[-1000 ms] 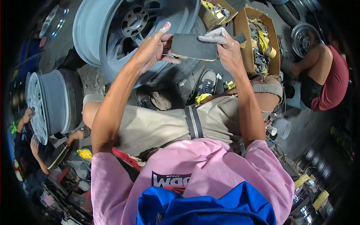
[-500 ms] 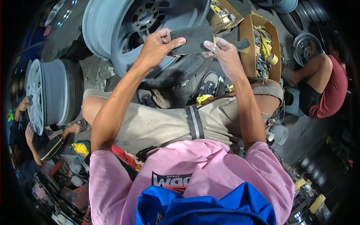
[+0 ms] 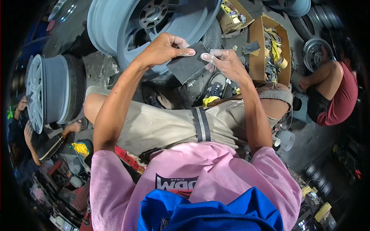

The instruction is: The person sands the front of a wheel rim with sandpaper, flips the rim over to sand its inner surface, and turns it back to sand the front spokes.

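A dark grey sheet (image 3: 187, 67), tilted with one corner pointing down, hangs between both hands above the knees. My left hand (image 3: 167, 49) pinches its upper left edge between thumb and curled fingers. At the sheet's right corner, my right hand (image 3: 225, 61) closes thumb against fingers, with pale dust on the fingertips. Just behind the hands stands a large grey wheel rim (image 3: 119, 34) with a bolt-holed hub. The fingers partly cover the sheet's upper edges.
Right of the hands, a cardboard box (image 3: 257, 54) holds scraps, with a dark piece (image 3: 251, 47) at its side. A smaller box (image 3: 235, 23) stands behind. Another rim (image 3: 56, 90) is at left, with a co-worker's hands (image 3: 28, 131). A person in red (image 3: 339, 92) sits at right.
The sheet has turned from roughly level to tilted, its lower corner swinging down. My left hand first opened beside it, then closed on it. The view has shifted slightly.
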Demonstrator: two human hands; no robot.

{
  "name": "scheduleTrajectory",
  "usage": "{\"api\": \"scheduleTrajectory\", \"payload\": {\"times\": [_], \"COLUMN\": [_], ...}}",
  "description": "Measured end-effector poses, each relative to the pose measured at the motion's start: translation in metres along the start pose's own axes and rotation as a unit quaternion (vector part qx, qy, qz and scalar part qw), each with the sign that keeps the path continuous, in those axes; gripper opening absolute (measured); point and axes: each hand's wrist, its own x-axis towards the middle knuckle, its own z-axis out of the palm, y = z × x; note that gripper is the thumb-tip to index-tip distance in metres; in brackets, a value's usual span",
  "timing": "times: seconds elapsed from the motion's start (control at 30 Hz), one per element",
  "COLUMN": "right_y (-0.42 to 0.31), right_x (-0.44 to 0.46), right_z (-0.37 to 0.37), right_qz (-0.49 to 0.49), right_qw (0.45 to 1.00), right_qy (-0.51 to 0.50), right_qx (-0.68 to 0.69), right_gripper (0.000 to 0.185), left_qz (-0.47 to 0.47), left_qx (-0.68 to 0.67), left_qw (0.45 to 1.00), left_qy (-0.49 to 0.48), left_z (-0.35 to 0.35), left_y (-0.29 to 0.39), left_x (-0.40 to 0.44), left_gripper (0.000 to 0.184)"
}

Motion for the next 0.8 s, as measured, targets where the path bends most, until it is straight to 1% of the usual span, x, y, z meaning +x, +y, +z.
{"api": "scheduleTrajectory", "payload": {"times": [0.07, 0.2, 0.27, 0.3, 0.33, 0.37, 0.4, 0.43, 0.47, 0.5, 0.53, 0.57, 0.6, 0.63, 0.7, 0.8], "right_y": [-0.008, -0.007, -0.009, -0.009, -0.008, -0.005, -0.001, 0.003, 0.006, 0.003, 0.001, -0.001, -0.004, -0.003, 0.001, 0.003], "right_x": [-0.002, -0.002, -0.003, -0.003, -0.003, -0.001, 0.000, 0.001, 0.002, 0.004, 0.002, -0.001, -0.003, -0.002, -0.001, 0.003], "right_z": [-0.003, -0.004, -0.006, -0.007, -0.006, -0.006, -0.005, -0.004, 0.000, 0.003, 0.009, 0.019, 0.025, 0.027, 0.031, 0.023], "right_qz": [0.005, 0.017, 0.029, 0.041, 0.041, 0.027, 0.014, 0.014, -0.007, -0.028, -0.028, -0.020, -0.013, -0.013, -0.018, -0.028], "right_qw": [1.000, 0.999, 0.999, 0.998, 0.998, 0.999, 0.999, 0.999, 0.997, 0.984, 0.984, 0.974, 0.960, 0.960, 0.960, 0.972], "right_qy": [-0.002, -0.011, -0.015, -0.018, -0.018, 0.002, 0.024, 0.025, 0.026, 0.025, 0.027, 0.010, -0.006, -0.005, -0.015, 0.004], "right_qx": [-0.015, -0.035, -0.041, -0.048, -0.048, -0.034, -0.020, -0.021, 0.077, 0.174, 0.174, 0.227, 0.280, 0.280, 0.280, 0.235], "right_gripper": [0.041, 0.041, 0.042, 0.043, 0.043, 0.040, 0.038, 0.038, 0.033, 0.030, 0.030, 0.030, 0.032, 0.032, 0.032, 0.029], "left_qz": [-0.024, -0.019, -0.016, -0.017, -0.014, -0.010, -0.010, -0.006, -0.001, 0.000, 0.004, 0.007, -0.004, -0.003, -0.004, -0.001], "left_qx": [-0.005, -0.008, -0.029, -0.029, -0.023, -0.017, -0.017, -0.038, -0.060, -0.059, -0.131, -0.201, -0.221, -0.221, -0.276, -0.251], "left_qw": [1.000, 1.000, 0.999, 0.999, 1.000, 1.000, 1.000, 0.998, 0.994, 0.994, 0.984, 0.968, 0.962, 0.962, 0.946, 0.949], "left_qy": [0.010, -0.005, -0.006, -0.006, 0.002, 0.010, 0.010, 0.052, 0.093, 0.092, 0.122, 0.150, 0.162, 0.161, 0.170, 0.190], "left_z": [0.000, 0.000, 0.001, 0.002, 0.002, 0.002, 0.003, 0.004, 0.005, 0.007, 0.009, 0.010, 0.013, 0.015, 0.020, 0.016], "left_y": [-0.001, -0.003, -0.001, -0.002, -0.004, -0.005, -0.003, -0.001, 0.001, 0.001, 0.001, 0.001, 0.007, 0.007, 0.006, 0.010], "left_x": [0.001, 0.003, 0.002, 0.003, 0.005, 0.006, 0.006, 0.006, 0.007, 0.009, 0.010, 0.012, 0.009, 0.009, 0.010, 0.007], "left_gripper": [0.022, 0.023, 0.032, 0.032, 0.027, 0.024, 0.024, 0.023, 0.023, 0.023, 0.023, 0.024, 0.024, 0.024, 0.023, 0.022]}}
